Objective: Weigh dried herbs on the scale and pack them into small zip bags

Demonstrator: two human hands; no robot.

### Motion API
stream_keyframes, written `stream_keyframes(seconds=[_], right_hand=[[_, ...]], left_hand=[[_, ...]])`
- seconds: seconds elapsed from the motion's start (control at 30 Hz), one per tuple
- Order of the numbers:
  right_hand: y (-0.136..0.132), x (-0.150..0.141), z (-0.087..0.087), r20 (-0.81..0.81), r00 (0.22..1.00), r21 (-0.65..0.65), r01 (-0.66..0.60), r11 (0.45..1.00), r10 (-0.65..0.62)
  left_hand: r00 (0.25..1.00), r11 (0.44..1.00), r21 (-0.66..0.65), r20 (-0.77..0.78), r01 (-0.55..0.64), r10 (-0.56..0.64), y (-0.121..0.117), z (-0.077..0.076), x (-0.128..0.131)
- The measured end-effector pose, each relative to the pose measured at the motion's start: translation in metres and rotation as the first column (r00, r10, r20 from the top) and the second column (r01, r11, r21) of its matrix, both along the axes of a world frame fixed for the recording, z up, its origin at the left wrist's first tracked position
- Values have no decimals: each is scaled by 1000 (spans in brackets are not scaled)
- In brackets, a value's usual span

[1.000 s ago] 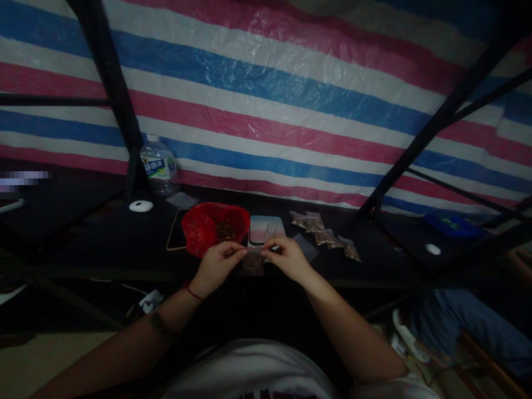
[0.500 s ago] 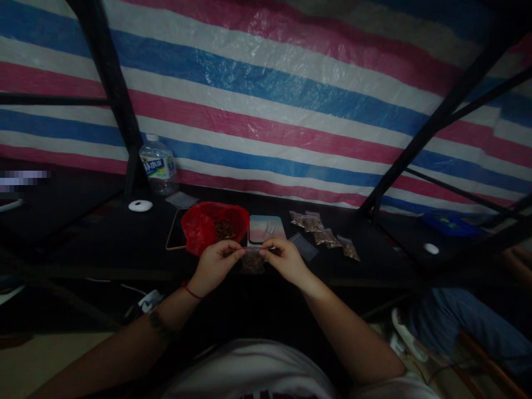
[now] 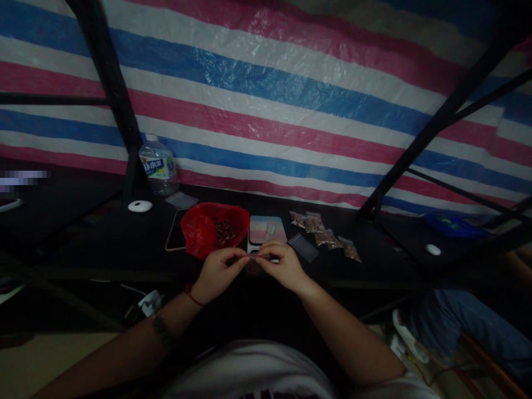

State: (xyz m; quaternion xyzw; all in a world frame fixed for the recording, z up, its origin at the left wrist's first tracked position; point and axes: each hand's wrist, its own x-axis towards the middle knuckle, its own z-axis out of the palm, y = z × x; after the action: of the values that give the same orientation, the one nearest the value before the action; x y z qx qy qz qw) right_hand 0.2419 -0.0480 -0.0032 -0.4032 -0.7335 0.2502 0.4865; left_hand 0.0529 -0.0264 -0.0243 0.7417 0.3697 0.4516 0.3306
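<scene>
A small clear zip bag (image 3: 255, 268) with brown bits in it hangs between my hands. My left hand (image 3: 222, 271) pinches its top edge from the left. From the right, thumb and fingers of my right hand (image 3: 285, 267) pinch the same edge, the fingertips of both hands nearly touching. Just beyond my left hand sits an open red plastic bag (image 3: 199, 230) holding loose brown pieces (image 3: 225, 232). Behind my right hand lies a small scale (image 3: 266, 229) with a pastel top and a clear object on it. An unfilled zip bag (image 3: 303, 247) is to its right.
Several filled zip bags (image 3: 313, 224) lie at the right on the black table (image 3: 386, 266). A tablet-like device (image 3: 176, 233), a white round object (image 3: 140, 206) and a large bottle (image 3: 158, 166) stand left. Black frame posts (image 3: 112, 83) rise on both sides. A person's leg (image 3: 469, 321) shows at right.
My hands have come closer together along the zip bag's top edge and sit slightly lower. The bag now shows less between them.
</scene>
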Motion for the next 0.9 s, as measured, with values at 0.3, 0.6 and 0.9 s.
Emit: stream_keyframes(seconds=[0.3, 0.6, 0.9], right_hand=[[-6, -4, 3, 59, 998, 21, 16, 1000, -17], [-3, 0, 4, 99, 994, 13, -43, 999, 41], [-5, 0, 8, 172, 981, 53, -99, 994, 89]], left_hand=[[998, 990, 139, -58, 16, -8, -13, 10, 1], [992, 963, 262, -119, 64, -34, -9, 9, 0], [985, 948, 308, -170, 83, -31, -9, 7, 0]])
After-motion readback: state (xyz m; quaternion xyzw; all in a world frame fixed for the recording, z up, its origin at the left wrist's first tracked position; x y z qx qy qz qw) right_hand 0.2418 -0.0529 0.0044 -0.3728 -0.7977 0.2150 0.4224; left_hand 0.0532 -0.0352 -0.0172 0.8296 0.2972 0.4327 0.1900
